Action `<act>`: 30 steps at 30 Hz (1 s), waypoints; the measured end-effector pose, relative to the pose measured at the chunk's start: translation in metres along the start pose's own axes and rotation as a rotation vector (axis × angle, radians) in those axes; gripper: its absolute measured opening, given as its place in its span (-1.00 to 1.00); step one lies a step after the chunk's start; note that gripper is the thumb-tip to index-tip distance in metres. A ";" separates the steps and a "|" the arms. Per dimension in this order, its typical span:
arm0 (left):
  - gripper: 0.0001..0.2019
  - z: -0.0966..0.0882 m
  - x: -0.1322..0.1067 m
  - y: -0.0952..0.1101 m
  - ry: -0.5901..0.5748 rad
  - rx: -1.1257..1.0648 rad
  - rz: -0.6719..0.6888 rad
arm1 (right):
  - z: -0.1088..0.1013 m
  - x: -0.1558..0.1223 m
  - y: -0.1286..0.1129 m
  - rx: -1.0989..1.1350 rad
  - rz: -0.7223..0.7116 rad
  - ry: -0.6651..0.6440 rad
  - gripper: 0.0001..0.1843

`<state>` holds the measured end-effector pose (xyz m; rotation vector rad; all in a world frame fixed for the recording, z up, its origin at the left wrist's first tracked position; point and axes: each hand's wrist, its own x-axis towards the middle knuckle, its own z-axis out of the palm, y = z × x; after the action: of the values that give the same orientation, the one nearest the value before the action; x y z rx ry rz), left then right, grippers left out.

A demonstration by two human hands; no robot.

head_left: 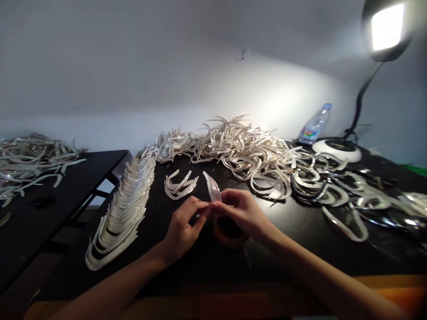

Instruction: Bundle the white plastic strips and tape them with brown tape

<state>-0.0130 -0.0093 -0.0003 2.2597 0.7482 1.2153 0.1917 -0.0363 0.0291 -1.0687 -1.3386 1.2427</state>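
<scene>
Both hands meet over the middle of the black table (283,249). My right hand (245,211) is closed around the lower part of a small bundle of curved white strips (212,187) with a shiny side, which points up and to the left. The thumb and fingers of my left hand (187,220) pinch together at the bundle's lower end; what exactly lies between them is hidden. Below my right hand stands a round brown container (230,242) with a dark inside. Just beyond my left hand lies a small loose group of curved strips (180,186).
A long nested row of strips (125,204) runs along the left. A tangled heap (240,146) lies at the back, with shiny curved pieces (333,191) at right. A plastic bottle (315,126) and a lit lamp (387,31) stand behind. Another table (20,240) holds more strips.
</scene>
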 end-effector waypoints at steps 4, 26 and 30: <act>-0.91 -0.003 0.004 0.000 -0.076 -0.064 -0.134 | -0.005 0.004 -0.004 0.155 0.078 0.044 -0.53; -0.80 0.013 0.018 -0.039 -0.174 -0.200 -0.330 | -0.033 0.045 0.035 0.087 0.178 0.152 -0.46; -0.75 0.007 0.019 -0.043 -0.170 0.065 -0.111 | -0.042 0.053 0.042 0.003 0.181 0.206 -0.46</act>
<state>-0.0093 0.0337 -0.0191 2.3055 0.8462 0.9478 0.2255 0.0253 -0.0080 -1.3012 -1.1024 1.2274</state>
